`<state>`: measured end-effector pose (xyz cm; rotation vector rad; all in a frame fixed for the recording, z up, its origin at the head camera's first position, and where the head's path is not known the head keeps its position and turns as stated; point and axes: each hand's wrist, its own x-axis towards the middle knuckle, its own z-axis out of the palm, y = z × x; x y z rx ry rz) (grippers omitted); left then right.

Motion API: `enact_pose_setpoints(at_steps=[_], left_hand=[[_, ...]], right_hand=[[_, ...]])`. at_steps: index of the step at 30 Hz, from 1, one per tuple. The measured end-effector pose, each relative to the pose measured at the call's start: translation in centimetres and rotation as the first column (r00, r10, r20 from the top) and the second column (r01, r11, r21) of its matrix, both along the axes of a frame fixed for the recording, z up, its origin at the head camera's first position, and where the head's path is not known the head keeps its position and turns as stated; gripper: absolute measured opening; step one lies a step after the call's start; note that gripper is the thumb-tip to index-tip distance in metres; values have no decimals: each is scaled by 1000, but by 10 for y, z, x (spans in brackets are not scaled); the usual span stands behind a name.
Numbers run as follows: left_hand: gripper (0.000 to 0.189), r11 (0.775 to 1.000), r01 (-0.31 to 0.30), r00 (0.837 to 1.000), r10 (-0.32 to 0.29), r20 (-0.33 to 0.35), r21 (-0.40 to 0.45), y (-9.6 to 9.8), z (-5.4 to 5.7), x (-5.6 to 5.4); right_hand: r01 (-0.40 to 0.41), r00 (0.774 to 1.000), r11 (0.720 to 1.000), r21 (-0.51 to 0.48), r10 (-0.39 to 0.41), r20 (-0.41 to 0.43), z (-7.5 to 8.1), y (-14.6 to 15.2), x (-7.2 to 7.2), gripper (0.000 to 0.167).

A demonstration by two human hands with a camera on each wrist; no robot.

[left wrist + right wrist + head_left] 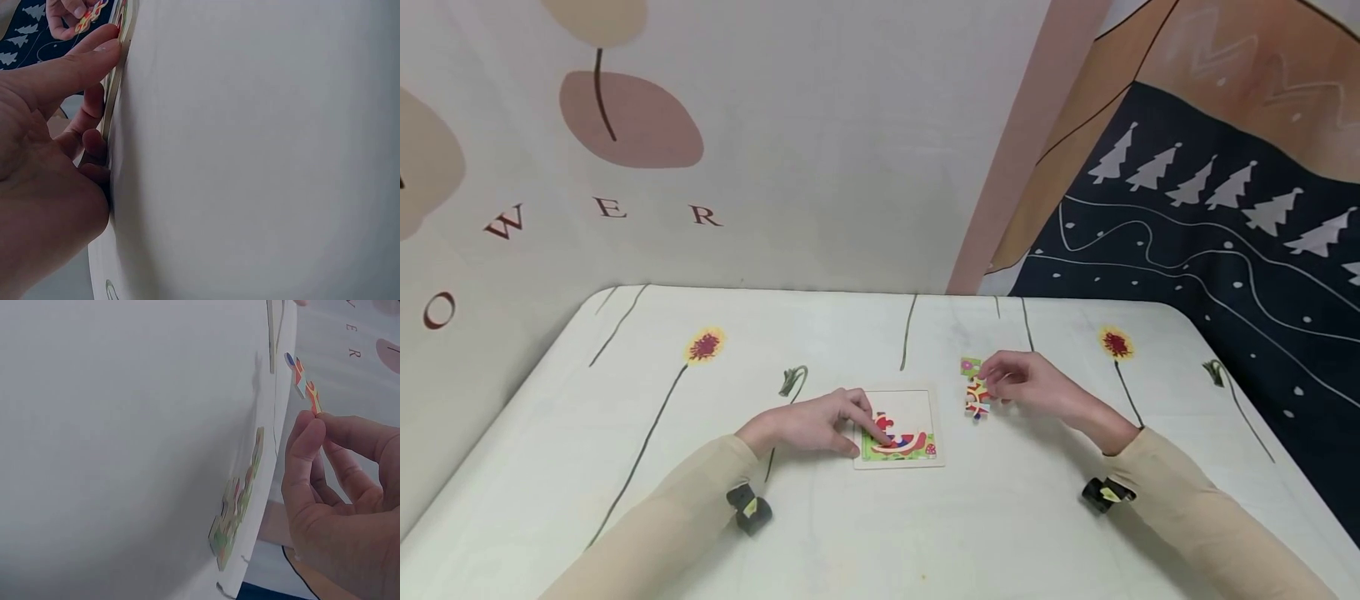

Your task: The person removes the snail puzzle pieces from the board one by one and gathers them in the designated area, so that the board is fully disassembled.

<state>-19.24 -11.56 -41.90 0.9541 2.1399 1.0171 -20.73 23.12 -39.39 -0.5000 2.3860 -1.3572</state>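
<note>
A square jigsaw board [901, 465] with a pale rim lies on the table, with colourful pieces in its lower part and left side. My left hand [816, 423] rests at the board's left edge, its index finger reaching over the rim and touching the red and white pieces [898, 447]. In the right wrist view, my right hand [344, 481] pinches a red, yellow and blue puzzle piece [300, 378] between thumb and fingertip, held above the table. The same hand [1026, 382] appears right of the board in the head view, near a green piece with a pink flower [970, 366].
Loose puzzle pieces [234, 512] lie in a small cluster on the table below my right hand. The white tablecloth [1000, 533] has printed flowers and stems. A pale printed curtain [820, 167] hangs behind the table, with a dark tree-patterned cloth [1210, 217] at the right.
</note>
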Motion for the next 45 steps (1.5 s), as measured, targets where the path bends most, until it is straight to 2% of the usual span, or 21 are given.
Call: enact_pose_setpoints(at_steps=[16, 28, 40, 45], left_hand=[[35, 1000, 3, 1000, -3, 0, 5, -1, 0, 0], [35, 1000, 1, 1000, -1, 15, 12, 0, 1, 1], [35, 1000, 3, 1000, -3, 11, 13, 0, 1, 1], [34, 1000, 5, 1000, -5, 11, 18, 0, 1, 1]], right_hand=[[37, 999, 997, 66, -36, -22, -5, 21, -5, 19], [54, 996, 994, 100, -46, -76, -11, 26, -12, 18], [54, 992, 980, 192, -31, -124, -13, 23, -13, 13], [40, 987, 982, 183, -11, -158, -14, 23, -13, 12]])
